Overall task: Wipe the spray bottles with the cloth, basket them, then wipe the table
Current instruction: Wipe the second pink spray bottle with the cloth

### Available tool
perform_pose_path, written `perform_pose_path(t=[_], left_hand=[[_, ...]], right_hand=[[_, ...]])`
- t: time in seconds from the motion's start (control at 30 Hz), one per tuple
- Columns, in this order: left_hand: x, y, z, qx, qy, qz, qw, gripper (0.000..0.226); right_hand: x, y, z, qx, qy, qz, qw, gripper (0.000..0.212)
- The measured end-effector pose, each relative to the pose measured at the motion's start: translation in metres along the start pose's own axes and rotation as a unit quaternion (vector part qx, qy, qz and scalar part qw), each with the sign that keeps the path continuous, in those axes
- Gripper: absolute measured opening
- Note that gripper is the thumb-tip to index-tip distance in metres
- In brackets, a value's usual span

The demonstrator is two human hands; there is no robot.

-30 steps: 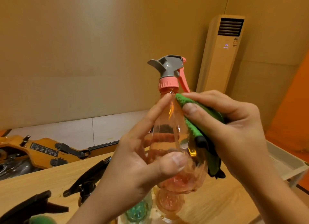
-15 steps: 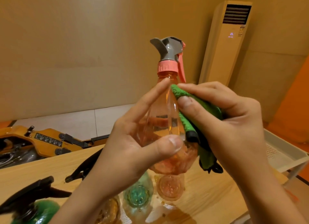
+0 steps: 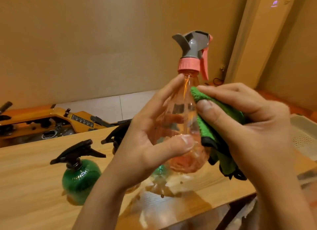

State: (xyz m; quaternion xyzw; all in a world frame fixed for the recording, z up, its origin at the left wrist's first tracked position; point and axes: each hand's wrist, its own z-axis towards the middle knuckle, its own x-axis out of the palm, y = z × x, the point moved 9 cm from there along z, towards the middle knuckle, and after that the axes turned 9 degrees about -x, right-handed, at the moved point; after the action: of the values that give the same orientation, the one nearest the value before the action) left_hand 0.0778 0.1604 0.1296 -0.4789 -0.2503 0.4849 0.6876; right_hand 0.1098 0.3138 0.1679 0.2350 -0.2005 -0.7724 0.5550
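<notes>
I hold a clear orange spray bottle (image 3: 181,113) with a pink collar and grey trigger head upright above the wooden table (image 3: 30,187). My left hand (image 3: 145,144) grips its body from the left, thumb across the front. My right hand (image 3: 248,126) pinches a green cloth (image 3: 207,121) and presses it against the bottle's right shoulder. A green spray bottle (image 3: 79,176) with a black trigger stands on the table at left. Another black trigger head (image 3: 115,137) shows behind my left hand. The white basket (image 3: 303,137) sits at the right edge.
An orange-yellow machine (image 3: 51,121) lies on the floor beyond the table's far edge. A tall beige air conditioner (image 3: 262,32) stands at the back right. More bottle parts show blurred under my hands near the table's front edge.
The view has tilted down and right, bringing the green bottle into full sight. The orange bottle stays in my left hand, and the cloth has slid slightly up its shoulder.
</notes>
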Motion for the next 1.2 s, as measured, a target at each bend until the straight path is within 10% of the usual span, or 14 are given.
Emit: perform_pose_path(t=[0.3,1.2], left_hand=[[0.006,0.048,-0.086,-0.100,-0.128,0.018,0.987,0.084],[0.018,0.067,-0.081,-0.095,-0.104,-0.047,0.989,0.078]], right_hand=[[0.039,-0.041,-0.082,0.124,0.052,0.066,0.989,0.025],[0.021,-0.059,-0.097,0.160,-0.034,0.130,0.978,0.023]])
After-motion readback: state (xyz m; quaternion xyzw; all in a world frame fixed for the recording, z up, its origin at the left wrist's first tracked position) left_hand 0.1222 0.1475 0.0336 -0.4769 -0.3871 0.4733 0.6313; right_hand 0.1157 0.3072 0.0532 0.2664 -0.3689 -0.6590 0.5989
